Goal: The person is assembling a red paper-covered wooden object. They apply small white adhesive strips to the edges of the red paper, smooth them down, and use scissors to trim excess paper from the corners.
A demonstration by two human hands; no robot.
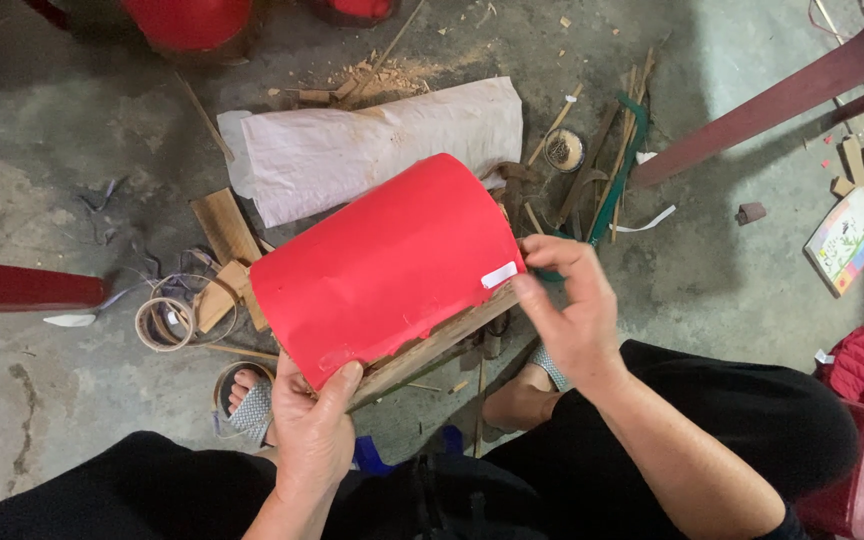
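While the left hand (pixel 314 432) grips the lower near corner of one red cylinder (pixel 387 265), the right hand (pixel 570 318) pinches its far edge by a small white tape strip (pixel 499 275), both hands closed on it. The cylinder is held above the floor (pixel 712 270), its long axis running from lower left to upper right. One wooden slat (pixel 432 347) lines its underside. Beyond lie one white sack (pixel 372 140), two loops, perhaps bamboo (pixel 164 322), and scattered sticks (pixel 607 160).

white sack (pixel 372 145) | wood scraps (pixel 224 228) | tape rolls (pixel 164 323) | round tin (pixel 564 150) | booklet (pixel 844 241)
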